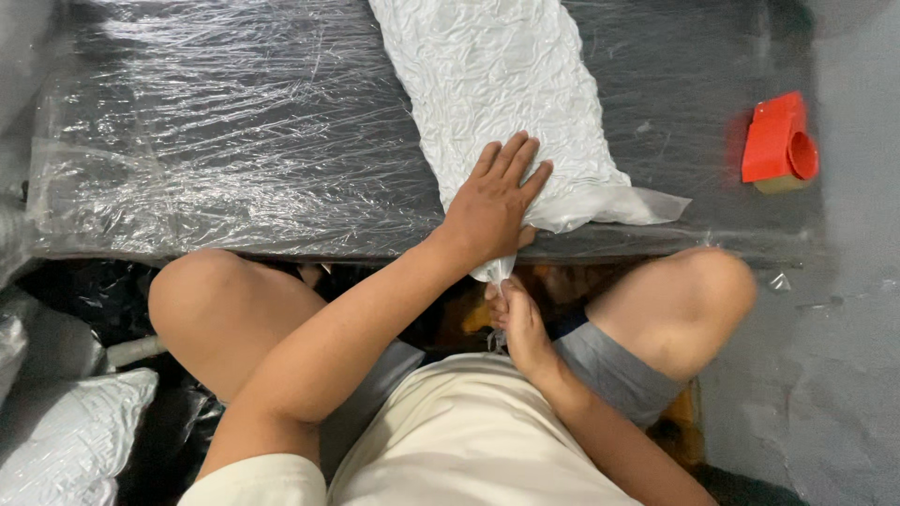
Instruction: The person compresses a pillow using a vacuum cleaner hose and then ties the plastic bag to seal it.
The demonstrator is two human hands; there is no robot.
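The right hand [518, 323] sits low between the knees, and its fingertips are hard to make out; its grip looks pinched on the bag's twisted clear end, though what lies below the surface edge is lost in shadow. The bag [502, 89] itself runs off the top of the view, so its far end is cut off. It is a long white crinkled package in clear film, lying at a slant on the surface [234, 122], its near corner hanging over the front edge. The left hand [494, 201] lies flat on that near end, fingers spread, pressing down. The surface is a dark board wrapped in shiny wrinkled film. The floor to the right is grey. There, near the board's right edge and well apart from the bag, sits a red tape dispenser [778, 142]. Down at the lower left, partly cut off, lies another white packet [66, 431] of the same crinkled kind.
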